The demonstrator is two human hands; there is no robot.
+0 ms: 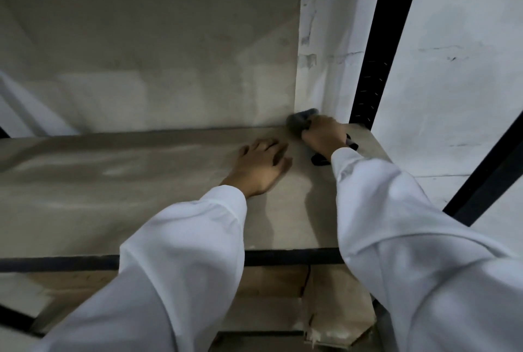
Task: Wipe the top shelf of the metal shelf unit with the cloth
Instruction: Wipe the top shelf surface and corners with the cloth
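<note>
The top shelf (119, 181) is a dusty beige board in a black metal frame, seen from above. My right hand (324, 133) grips a grey cloth (300, 119) and presses it into the back right corner of the shelf, against the wall. My left hand (261, 166) lies flat on the shelf with fingers spread, just left of the right hand, holding nothing. Both arms wear white sleeves. A dark strap (321, 159) shows under my right wrist.
A black upright post (376, 68) stands at the shelf's back right corner, and a black rail (291, 257) runs along the front edge. White walls close the back and right. Cardboard (336, 309) lies on the shelf below.
</note>
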